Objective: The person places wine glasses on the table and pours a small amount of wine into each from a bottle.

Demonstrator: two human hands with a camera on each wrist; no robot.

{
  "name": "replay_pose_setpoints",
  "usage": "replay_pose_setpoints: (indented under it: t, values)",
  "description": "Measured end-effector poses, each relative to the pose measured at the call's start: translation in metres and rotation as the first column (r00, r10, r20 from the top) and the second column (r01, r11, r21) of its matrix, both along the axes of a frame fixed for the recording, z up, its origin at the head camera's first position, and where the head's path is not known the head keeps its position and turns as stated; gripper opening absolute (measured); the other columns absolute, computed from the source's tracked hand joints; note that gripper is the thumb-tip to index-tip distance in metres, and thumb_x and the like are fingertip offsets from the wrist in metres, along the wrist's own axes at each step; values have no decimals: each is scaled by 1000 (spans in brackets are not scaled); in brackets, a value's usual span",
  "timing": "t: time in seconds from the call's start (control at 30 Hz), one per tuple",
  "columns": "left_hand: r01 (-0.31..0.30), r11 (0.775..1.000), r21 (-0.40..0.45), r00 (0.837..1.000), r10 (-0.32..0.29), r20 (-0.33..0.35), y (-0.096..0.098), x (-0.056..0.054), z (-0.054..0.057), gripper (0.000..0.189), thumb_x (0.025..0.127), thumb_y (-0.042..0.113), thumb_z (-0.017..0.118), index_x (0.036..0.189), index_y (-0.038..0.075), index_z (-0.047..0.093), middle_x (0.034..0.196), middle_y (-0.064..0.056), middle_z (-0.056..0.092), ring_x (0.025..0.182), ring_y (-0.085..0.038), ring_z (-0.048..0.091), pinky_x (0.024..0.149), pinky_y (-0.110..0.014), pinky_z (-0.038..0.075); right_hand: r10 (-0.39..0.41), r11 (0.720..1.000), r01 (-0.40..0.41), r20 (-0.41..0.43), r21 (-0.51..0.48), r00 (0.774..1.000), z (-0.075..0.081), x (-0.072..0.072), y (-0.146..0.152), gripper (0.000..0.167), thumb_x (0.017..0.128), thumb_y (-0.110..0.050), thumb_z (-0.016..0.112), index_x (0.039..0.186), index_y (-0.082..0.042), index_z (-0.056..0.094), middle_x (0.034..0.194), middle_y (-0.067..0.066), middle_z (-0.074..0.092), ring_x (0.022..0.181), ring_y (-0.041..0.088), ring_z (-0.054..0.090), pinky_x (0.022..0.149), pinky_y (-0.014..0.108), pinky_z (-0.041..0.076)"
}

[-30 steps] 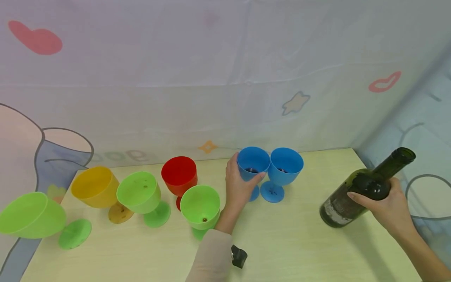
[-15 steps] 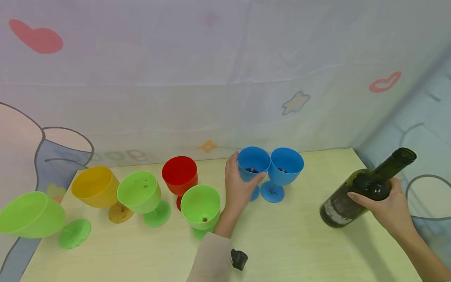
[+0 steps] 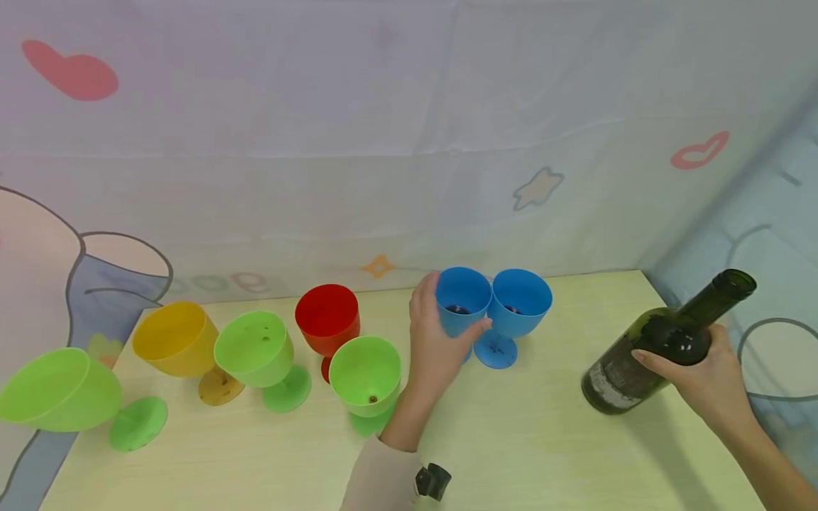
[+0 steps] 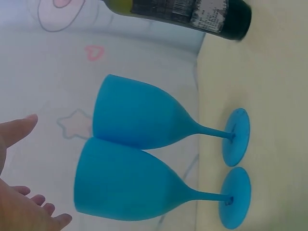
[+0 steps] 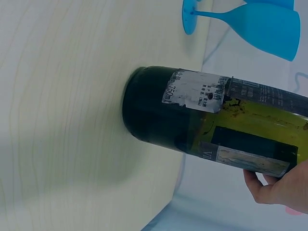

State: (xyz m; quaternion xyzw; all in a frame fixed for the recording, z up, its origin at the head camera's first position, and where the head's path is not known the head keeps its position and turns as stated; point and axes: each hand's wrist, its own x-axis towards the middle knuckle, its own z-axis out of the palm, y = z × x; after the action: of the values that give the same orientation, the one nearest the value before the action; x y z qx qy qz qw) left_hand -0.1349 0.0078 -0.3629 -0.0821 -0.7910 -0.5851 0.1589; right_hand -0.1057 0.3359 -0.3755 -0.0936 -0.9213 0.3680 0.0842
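The left hand is held released around the left blue goblet, its fingers spread and, in the left wrist view, clear of the bowl, which is pressed against that of the right blue goblet. The green bottle is grasped by the right hand and stood on the worktop, well right of both goblets.

Even, diffuse light; a soft shadow beside the bottle; wrist views dimmer, perhaps slightly blurred.
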Motion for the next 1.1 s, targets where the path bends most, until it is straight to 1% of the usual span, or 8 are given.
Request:
replay_pose_setpoints:
  t: [0.17, 0.27, 0.4, 0.63, 0.87, 0.97, 1.1]
  values:
    - [39, 999, 4, 999, -39, 20, -4, 9, 11, 78, 78, 21, 73, 140, 5, 29, 143, -12, 28, 130, -30, 26, 94, -52, 37, -4, 1000, 4, 3, -1, 1000, 0, 0, 0, 79, 78, -30, 71, 126, 10, 23, 116, 27, 38, 89, 30, 41, 59, 21, 34]
    - [58, 998, 1, 998, -58, 29, -6, 14, 14, 78, 77, 21, 73, 140, 5, 29, 143, -12, 28, 130, -30, 27, 94, -53, 36, -6, 1000, 6, 0, 1, 1000, 0, 0, 0, 79, 78, -30, 71, 126, 10, 23, 116, 27, 38, 89, 30, 41, 60, 22, 33]
    - [72, 997, -17, 997, -72, 21, -9, 20, 19, 78, 77, 21, 74, 140, 5, 30, 142, -13, 29, 129, -31, 27, 94, -53, 37, -10, 1000, 10, -17, -2, 1000, 0, 0, 0, 78, 77, -29, 72, 126, 10, 25, 116, 27, 39, 88, 28, 41, 60, 21, 33]
    - [83, 996, -27, 996, -82, 20, -16, 28, 23, 77, 77, 22, 74, 140, 5, 31, 142, -12, 30, 129, -31, 28, 94, -54, 36, -13, 1000, 13, -21, 4, 1000, -1, -1, 0, 79, 77, -30, 72, 126, 11, 25, 115, 28, 39, 89, 29, 41, 61, 22, 32]
    - [96, 994, -50, 995, -95, 19, -22, 35, 25, 77, 78, 21, 73, 138, 2, 31, 141, -13, 31, 129, -31, 29, 95, -54, 36, -15, 1000, 15, -21, -3, 1000, -2, 0, 1, 79, 77, -29, 72, 126, 10, 24, 115, 28, 40, 88, 29, 42, 60, 21, 33]
    - [111, 992, -62, 993, -108, 42, -24, 38, 27, 77, 78, 24, 73, 139, 3, 30, 142, -11, 31, 129, -30, 29, 94, -53, 37, -18, 1000, 18, -18, -4, 1000, -2, 0, 0, 79, 77, -30, 72, 126, 10, 24, 114, 28, 41, 88, 29, 42, 60, 22, 33]
    - [126, 989, -76, 989, -119, 85, -27, 44, 30, 79, 78, 28, 73, 141, 8, 30, 142, -8, 30, 130, -27, 28, 93, -52, 38, -22, 1000, 22, -19, -3, 1000, -2, 0, 0, 79, 77, -30, 73, 125, 10, 25, 114, 29, 41, 89, 30, 42, 61, 22, 32]
